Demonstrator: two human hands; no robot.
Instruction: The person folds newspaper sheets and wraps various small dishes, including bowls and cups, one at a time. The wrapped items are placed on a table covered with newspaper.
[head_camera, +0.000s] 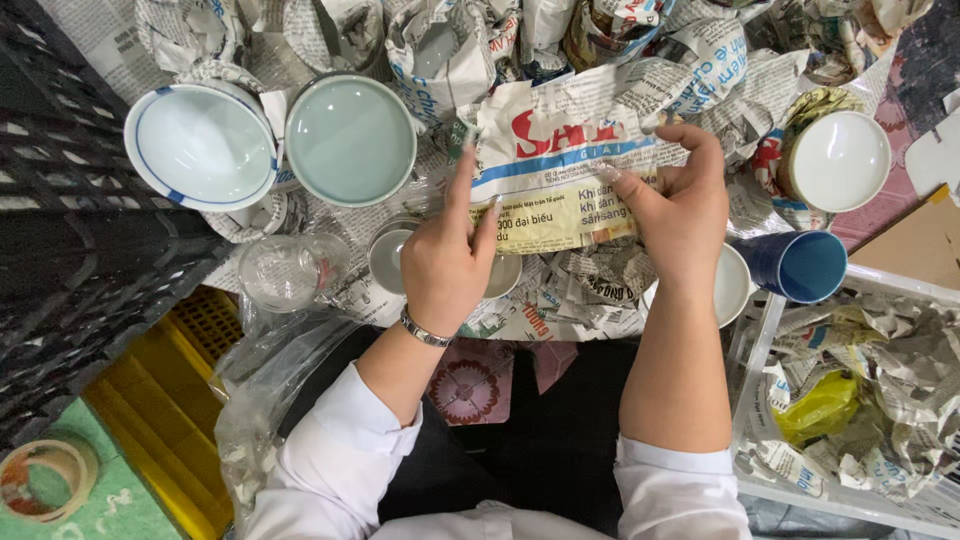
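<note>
Left hand (445, 262) and right hand (680, 205) raised together, fingers pinching (sleeves rolled).

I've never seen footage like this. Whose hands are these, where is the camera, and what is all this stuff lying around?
The one picture comes from a camera worn on a person's head, looking down at their own arms. The left hand and right hand both grip a crumpled sheet of newspaper. Below lie more crumpled newspaper, a blue-rimmed bowl, a pale green bowl, a clear glass, a white bowl and a blue cup. At right, a clear bin holds crumpled paper.
</note>
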